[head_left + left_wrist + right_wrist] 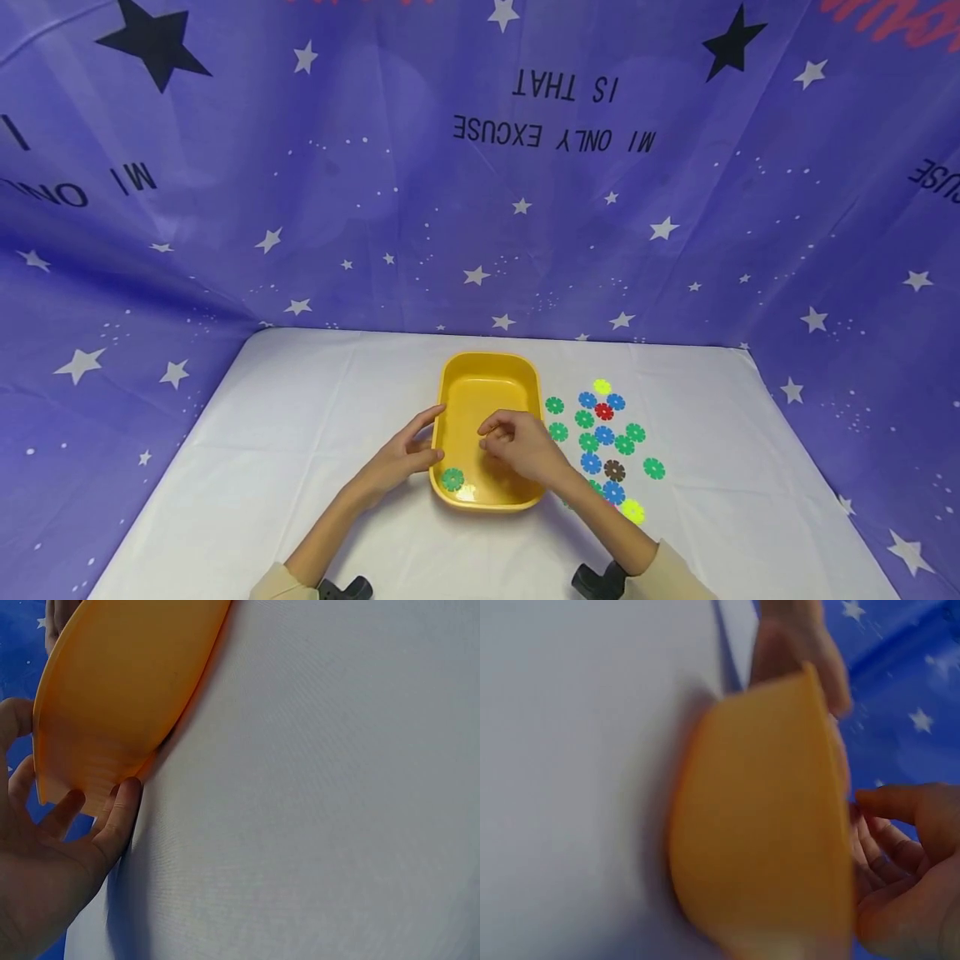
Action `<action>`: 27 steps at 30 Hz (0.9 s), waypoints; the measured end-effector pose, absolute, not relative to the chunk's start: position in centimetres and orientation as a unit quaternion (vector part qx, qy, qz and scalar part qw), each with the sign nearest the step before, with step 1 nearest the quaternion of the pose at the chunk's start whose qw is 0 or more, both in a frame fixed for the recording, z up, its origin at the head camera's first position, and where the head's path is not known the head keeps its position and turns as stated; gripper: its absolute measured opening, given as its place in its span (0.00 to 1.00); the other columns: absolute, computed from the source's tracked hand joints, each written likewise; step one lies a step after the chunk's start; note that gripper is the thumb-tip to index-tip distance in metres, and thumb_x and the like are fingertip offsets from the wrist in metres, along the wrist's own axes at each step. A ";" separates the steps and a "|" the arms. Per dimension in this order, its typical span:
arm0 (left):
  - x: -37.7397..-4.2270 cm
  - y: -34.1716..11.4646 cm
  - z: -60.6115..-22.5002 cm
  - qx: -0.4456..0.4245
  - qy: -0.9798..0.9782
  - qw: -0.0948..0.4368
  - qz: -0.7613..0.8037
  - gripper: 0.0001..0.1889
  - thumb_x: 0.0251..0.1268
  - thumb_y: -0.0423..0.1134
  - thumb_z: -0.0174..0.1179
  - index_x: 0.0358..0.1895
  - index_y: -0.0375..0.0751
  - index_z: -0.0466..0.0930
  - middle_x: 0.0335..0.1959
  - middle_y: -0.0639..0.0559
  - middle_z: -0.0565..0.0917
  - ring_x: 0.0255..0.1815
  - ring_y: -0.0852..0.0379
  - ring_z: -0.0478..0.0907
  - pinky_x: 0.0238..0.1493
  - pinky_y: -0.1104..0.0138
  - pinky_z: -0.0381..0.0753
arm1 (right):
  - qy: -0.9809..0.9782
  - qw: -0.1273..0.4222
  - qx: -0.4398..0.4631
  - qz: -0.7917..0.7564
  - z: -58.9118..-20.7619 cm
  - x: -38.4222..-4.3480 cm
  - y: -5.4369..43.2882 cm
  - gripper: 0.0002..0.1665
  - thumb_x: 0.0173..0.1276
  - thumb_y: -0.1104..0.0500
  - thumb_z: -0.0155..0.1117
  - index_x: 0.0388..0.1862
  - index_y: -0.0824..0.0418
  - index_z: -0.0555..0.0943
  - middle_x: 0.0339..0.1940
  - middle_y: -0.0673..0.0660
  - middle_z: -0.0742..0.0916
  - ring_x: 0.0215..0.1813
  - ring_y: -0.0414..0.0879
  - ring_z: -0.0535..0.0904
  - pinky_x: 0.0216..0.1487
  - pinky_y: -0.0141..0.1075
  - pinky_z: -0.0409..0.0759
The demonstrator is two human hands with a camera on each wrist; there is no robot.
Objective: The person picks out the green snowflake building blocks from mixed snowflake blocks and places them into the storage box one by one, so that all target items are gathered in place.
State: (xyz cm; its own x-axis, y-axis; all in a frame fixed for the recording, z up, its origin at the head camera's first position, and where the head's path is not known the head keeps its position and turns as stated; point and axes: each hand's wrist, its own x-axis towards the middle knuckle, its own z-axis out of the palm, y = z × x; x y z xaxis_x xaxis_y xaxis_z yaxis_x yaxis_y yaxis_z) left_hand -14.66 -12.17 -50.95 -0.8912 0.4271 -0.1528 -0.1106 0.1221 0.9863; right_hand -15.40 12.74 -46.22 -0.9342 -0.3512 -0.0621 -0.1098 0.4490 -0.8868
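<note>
A yellow plastic tray (487, 506) stands on the white table, with one green notched disc (452, 480) lying inside near its front left corner. At the tray's left side my left hand (401, 458) holds the rim and outer wall, several fingertips against the plastic (112, 712). My right hand (525, 448) hovers over the right half of the tray, fingers loosely bent and nothing visible among them. In the right wrist view the tray wall (765, 817) hides part of that hand (907, 862).
To the right of the tray lie several notched discs: green ones (654, 468), blue ones (604, 435), a red one (603, 411), a brown one (615, 470) and yellow ones (632, 511). A purple star-patterned cloth (420, 250) hangs behind the table (300, 400).
</note>
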 end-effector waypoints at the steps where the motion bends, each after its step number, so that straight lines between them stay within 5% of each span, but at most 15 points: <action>1: -14.6 -12.1 -50.9 0.108 0.720 0.206 0.653 0.39 0.65 0.39 0.62 0.79 0.50 0.56 0.79 0.41 0.53 0.65 0.42 0.73 0.58 0.55 0.78 | 0.839 0.111 -0.131 -0.517 -46.0 -15.4 13.5 0.07 0.67 0.64 0.68 0.42 0.66 0.84 0.30 0.52 0.86 0.32 0.54 0.84 0.34 0.38 0.84; 5: -14.6 -12.1 -50.8 0.105 0.719 0.204 0.656 0.40 0.64 0.39 0.62 0.79 0.50 0.57 0.79 0.40 0.53 0.64 0.43 0.73 0.57 0.55 0.78 | 0.827 0.075 -0.108 -0.546 -45.5 -15.6 17.5 0.08 0.67 0.67 0.67 0.43 0.69 0.83 0.33 0.57 0.86 0.37 0.60 0.83 0.38 0.41 0.85; 14: -14.6 -12.2 -51.0 0.107 0.720 0.205 0.654 0.39 0.65 0.40 0.62 0.79 0.52 0.57 0.79 0.40 0.53 0.63 0.44 0.74 0.58 0.56 0.77 | 0.876 0.014 0.015 -0.481 -46.7 -13.9 28.7 0.17 0.70 0.59 0.66 0.53 0.68 0.81 0.41 0.58 0.85 0.44 0.56 0.82 0.39 0.35 0.82; 27: -14.7 -12.1 -51.1 0.098 0.729 0.204 0.646 0.39 0.65 0.41 0.63 0.79 0.52 0.57 0.79 0.41 0.54 0.63 0.45 0.74 0.59 0.53 0.75 | 0.923 0.041 0.100 -0.369 -50.5 -12.0 35.5 0.23 0.63 0.56 0.72 0.53 0.68 0.82 0.43 0.57 0.86 0.43 0.50 0.80 0.42 0.40 0.75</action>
State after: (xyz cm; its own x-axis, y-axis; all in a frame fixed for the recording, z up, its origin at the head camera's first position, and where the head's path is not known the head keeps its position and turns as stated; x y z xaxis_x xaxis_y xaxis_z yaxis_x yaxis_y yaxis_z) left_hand -14.69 -12.11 -51.11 -0.8976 0.4063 -0.1709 -0.1214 0.1450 0.9820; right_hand -11.97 35.50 -50.55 -0.9764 0.1548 -0.1505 0.2159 0.7070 -0.6735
